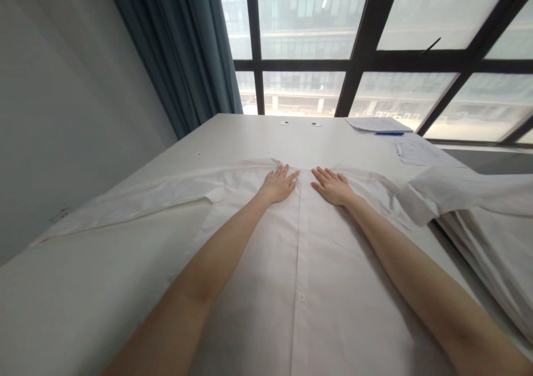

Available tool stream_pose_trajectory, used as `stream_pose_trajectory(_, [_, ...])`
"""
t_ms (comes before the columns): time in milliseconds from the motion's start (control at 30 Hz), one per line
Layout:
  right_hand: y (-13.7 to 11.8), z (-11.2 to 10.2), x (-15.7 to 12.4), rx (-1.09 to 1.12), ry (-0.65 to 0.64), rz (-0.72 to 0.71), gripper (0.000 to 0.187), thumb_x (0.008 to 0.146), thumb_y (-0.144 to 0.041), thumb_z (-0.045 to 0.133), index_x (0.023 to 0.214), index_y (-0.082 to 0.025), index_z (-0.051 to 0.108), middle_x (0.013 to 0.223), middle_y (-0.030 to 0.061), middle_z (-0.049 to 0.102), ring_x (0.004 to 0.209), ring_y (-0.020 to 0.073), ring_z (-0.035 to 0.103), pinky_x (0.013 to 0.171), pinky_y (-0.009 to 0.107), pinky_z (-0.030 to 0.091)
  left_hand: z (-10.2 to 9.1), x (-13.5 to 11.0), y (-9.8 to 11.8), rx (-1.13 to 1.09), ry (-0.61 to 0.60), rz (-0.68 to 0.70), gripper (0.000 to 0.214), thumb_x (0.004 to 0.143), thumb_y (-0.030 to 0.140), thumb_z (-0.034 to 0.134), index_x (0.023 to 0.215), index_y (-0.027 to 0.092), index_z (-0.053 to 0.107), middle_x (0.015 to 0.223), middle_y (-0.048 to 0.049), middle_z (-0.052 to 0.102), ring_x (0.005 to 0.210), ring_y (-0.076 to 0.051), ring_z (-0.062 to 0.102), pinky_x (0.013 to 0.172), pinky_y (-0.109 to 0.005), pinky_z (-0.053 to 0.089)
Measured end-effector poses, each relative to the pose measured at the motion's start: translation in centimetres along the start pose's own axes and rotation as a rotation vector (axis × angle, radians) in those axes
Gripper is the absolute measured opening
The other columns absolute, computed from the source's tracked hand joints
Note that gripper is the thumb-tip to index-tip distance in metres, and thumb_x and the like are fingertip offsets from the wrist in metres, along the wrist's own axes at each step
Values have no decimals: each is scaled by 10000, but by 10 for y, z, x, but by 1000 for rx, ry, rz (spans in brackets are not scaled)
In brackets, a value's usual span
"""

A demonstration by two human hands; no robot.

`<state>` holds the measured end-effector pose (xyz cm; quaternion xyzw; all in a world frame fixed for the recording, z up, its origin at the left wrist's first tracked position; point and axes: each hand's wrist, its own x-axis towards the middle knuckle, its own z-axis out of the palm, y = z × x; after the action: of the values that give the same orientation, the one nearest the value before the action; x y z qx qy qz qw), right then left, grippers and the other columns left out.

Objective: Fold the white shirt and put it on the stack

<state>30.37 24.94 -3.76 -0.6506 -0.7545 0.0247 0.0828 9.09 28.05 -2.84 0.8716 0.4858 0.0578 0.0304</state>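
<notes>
A white button-up shirt (300, 265) lies spread flat on a white table (125, 287), its button placket running down the middle. My left hand (278, 185) rests flat on the shirt near the collar, just left of the placket, fingers stretched out. My right hand (332, 186) lies flat just right of the placket, fingers also stretched out. Neither hand holds anything. The left sleeve (125, 201) stretches out to the left across the table. The right sleeve (458, 192) reaches past the table's right edge.
Sheets of paper (377, 124) and a blue pen (389, 134) lie at the far right of the table, more paper (420, 153) nearer. Two small round cable holes (300, 123) sit near the far edge. A large window, a blue curtain (187, 54) and a wall stand behind.
</notes>
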Motion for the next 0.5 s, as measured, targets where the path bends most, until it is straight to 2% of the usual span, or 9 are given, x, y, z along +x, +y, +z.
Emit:
stream_pose_trajectory(200, [2,8,-6,-4,150,150,636,956,-514,312,1469,-148,397,1550,161,346,1415,331,323,1106,587,254,4,-1,0,-11,66,-83,618,990,455,349,1508,120,313,1596,-181,209,1473,-337,196,1164,-506,215])
stream_pose_trajectory(300, [1,9,-8,-9,252,185,559,950,-412,341,1402,-109,467,1503,205,411,1385,353,359,1085,599,266,5,0,-2,-21,119,-100,599,985,449,379,1475,103,367,1581,-175,260,1457,-337,244,1155,-494,246])
stream_pose_trajectory(400, [-2,5,-8,-1,318,130,485,925,-269,373,1354,-90,508,1498,211,415,1391,328,354,1099,555,268,4,-1,-1,-28,192,-115,514,995,367,377,1425,92,433,1563,-176,306,1446,-318,275,1150,-489,259])
stream_pose_trajectory(500, [-5,0,-7,26,306,-12,442,912,-197,387,1315,-140,560,1472,150,475,1369,260,405,1104,460,304,0,-3,3,-39,236,-42,437,990,274,380,1380,111,490,1540,-135,372,1436,-253,307,1171,-422,240])
